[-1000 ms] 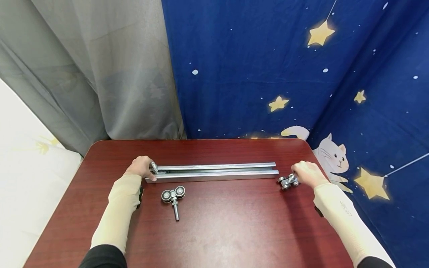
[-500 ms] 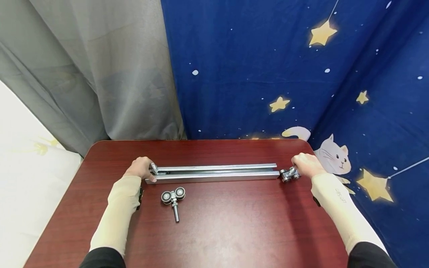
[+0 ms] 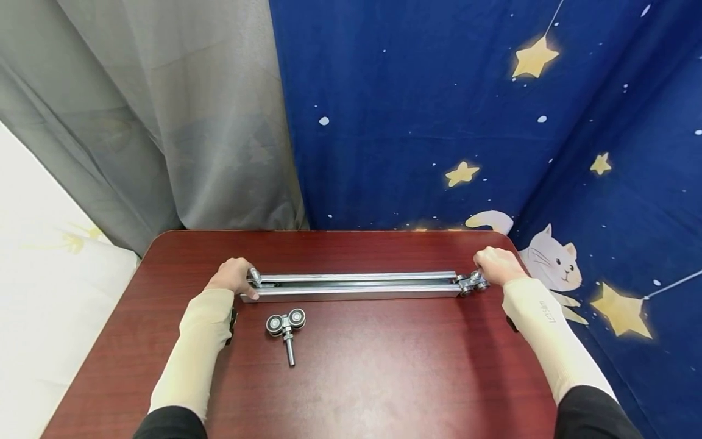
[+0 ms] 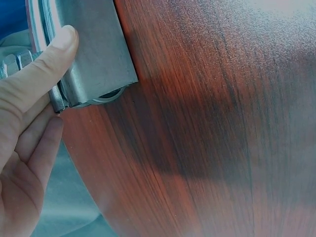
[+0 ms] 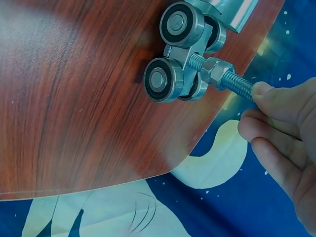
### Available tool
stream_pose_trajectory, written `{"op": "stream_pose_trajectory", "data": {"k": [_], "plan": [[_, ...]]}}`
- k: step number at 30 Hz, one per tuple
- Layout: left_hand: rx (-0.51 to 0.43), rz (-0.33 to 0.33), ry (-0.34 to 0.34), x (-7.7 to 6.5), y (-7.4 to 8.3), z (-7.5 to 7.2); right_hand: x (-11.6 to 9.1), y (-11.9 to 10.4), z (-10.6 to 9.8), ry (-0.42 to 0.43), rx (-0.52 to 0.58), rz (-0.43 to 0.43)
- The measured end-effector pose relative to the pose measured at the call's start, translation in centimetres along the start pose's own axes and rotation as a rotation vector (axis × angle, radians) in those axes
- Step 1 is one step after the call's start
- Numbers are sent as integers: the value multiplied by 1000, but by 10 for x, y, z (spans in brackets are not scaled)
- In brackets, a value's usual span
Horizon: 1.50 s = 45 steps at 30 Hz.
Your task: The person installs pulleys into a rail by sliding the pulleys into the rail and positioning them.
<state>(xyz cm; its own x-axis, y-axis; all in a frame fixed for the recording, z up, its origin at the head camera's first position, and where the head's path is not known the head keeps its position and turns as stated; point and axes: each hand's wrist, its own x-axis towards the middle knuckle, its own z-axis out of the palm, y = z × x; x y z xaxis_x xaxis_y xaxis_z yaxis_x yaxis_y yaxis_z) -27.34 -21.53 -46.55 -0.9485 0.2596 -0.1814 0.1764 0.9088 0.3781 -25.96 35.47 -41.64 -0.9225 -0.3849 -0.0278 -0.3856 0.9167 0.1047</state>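
Note:
A long silvery metal track [image 3: 356,292], with a slot along its top, lies across the table. My left hand [image 3: 233,277] grips its left end, thumb on the near side wall in the left wrist view. A roller hanger sits in the slot there, its bolt [image 3: 254,276] sticking up beside the fingers. My right hand [image 3: 498,266] pinches the threaded bolt [image 5: 239,86] of another roller hanger [image 5: 180,54] between thumb and fingers. That hanger's wheels are right at the track's right end, in line with the slot.
A further roller hanger [image 3: 287,329] lies on its side in front of the track's left part, bolt toward me. The dark red table [image 3: 384,378] has rounded far corners. A grey curtain [image 3: 219,122] and a blue starry curtain [image 3: 384,122] hang behind it.
The right hand has brought its roller hanger leftward and slightly away from me, up to the track's right end. My left hand has stayed on the left end.

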Motion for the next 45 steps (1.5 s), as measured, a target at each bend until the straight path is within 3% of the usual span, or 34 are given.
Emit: {"op": "stream_pose_trajectory", "data": {"k": [19,45], "plan": [[-4,-8,-14,1,1,0,9,-13,1,-6,-5,-3],[-14,-19,-27,2,-3,0,20,-39,-4,8,3,-81]]}}
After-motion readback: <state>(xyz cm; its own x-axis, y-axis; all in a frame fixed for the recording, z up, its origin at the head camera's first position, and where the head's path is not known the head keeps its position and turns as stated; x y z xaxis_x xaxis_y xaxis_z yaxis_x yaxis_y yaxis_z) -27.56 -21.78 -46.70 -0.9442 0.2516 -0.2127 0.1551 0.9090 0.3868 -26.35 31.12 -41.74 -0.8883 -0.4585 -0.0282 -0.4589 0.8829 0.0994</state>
